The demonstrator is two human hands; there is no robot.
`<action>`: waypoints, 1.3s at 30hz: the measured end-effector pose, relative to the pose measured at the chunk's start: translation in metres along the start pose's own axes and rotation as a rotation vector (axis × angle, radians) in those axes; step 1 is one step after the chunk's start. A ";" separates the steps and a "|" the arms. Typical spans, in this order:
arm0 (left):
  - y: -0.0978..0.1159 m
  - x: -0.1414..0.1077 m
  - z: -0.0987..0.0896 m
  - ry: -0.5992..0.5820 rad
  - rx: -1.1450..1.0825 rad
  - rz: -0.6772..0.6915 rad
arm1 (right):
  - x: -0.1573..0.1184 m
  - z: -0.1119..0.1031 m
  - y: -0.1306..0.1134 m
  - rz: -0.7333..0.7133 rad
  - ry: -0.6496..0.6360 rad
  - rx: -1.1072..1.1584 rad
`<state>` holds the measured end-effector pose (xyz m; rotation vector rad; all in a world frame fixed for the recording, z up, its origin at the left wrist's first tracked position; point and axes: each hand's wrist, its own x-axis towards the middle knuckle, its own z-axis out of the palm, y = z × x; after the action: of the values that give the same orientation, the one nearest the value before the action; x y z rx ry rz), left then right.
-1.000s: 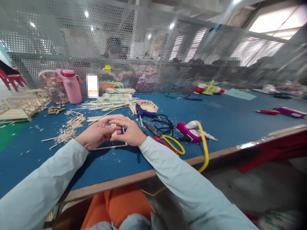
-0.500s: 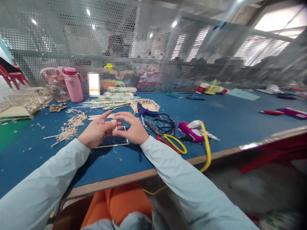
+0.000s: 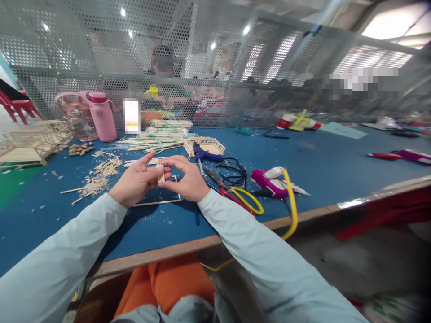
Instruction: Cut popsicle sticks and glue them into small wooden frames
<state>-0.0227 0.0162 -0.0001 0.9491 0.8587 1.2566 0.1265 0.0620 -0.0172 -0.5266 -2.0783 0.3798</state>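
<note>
Sticks (image 3: 160, 174), short, pale and set side by side, are held just above the blue table (image 3: 319, 170). They are gripped by the thumb and fingers of the left hand (image 3: 132, 185), whose index finger is raised. Their top and bottom ends are pinched between the index finger and thumb of the right hand (image 3: 191, 180). Beneath the hands, a thin stick frame (image 3: 168, 202) is laid flat on the table, partly hidden by them.

Beyond the hands, a blue glue gun (image 3: 209, 155) is set against a low-walled stick tray (image 3: 217, 147), with a coiled black cable (image 3: 240, 172) beside it. To the right of the right hand, scissors (image 3: 259, 209) with a yellow handle are seen, and farther right a magenta tool (image 3: 272, 185) is crossed by a yellow tube (image 3: 292, 204).

Loose stick scraps (image 3: 96, 185) are scattered to the left of the left hand, with peanuts (image 3: 81, 150) heaped behind them. A pink bottle (image 3: 103, 122) is stood next to a clear jug (image 3: 80, 124), and wooden models (image 3: 28, 147) are placed at the far left. Longer sticks in printed wrappers (image 3: 161, 138) are piled near a perforated screen (image 3: 117, 58), by which the far side is lined.
</note>
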 end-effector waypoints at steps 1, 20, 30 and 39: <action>0.000 0.000 0.000 -0.004 0.005 -0.002 | 0.000 0.000 0.000 0.008 -0.004 0.002; -0.001 0.000 0.001 -0.023 0.054 0.052 | -0.002 0.003 -0.002 0.012 -0.074 0.016; 0.001 0.001 -0.001 -0.007 -0.003 -0.020 | 0.001 0.002 0.001 -0.065 0.028 -0.022; -0.004 0.001 -0.002 -0.102 0.049 0.000 | 0.000 0.004 0.005 -0.098 0.085 -0.091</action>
<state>-0.0228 0.0174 -0.0049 1.0434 0.8122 1.1815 0.1241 0.0657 -0.0219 -0.4839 -2.0377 0.2031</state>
